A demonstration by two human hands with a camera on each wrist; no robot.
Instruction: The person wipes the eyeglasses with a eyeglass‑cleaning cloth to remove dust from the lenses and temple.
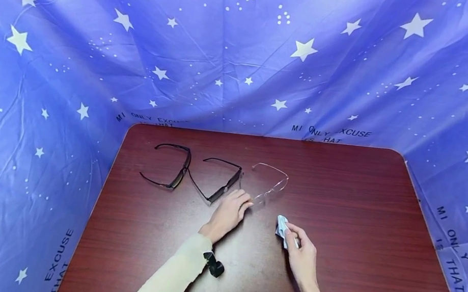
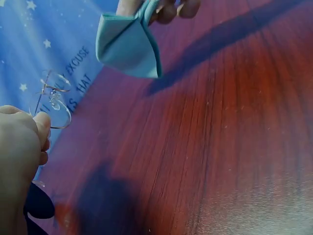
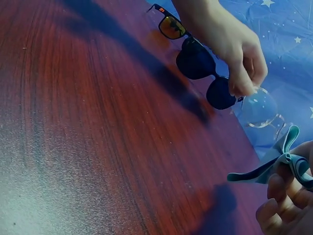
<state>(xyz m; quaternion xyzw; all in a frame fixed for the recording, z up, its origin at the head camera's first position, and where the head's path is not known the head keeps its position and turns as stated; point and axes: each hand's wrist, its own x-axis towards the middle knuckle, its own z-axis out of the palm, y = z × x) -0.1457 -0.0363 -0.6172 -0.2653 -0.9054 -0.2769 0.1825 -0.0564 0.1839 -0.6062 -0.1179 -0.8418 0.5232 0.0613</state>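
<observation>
My left hand pinches the near end of a pair of clear, thin-framed eyeglasses between thumb and fingers. In the right wrist view, the thumb and a fingertip meet at the edge of one clear lens. A folded light blue-green cloth is gripped in my right hand, its loose flap hanging out past the fingers in the left wrist view. The cloth is to the right of the eyeglasses, apart from them in the head view.
Black sunglasses with dark lenses lie on the table just left of my left hand. Farther left is another black pair, with yellow-orange lenses. The reddish-brown wooden table is bordered by a blue star-patterned curtain.
</observation>
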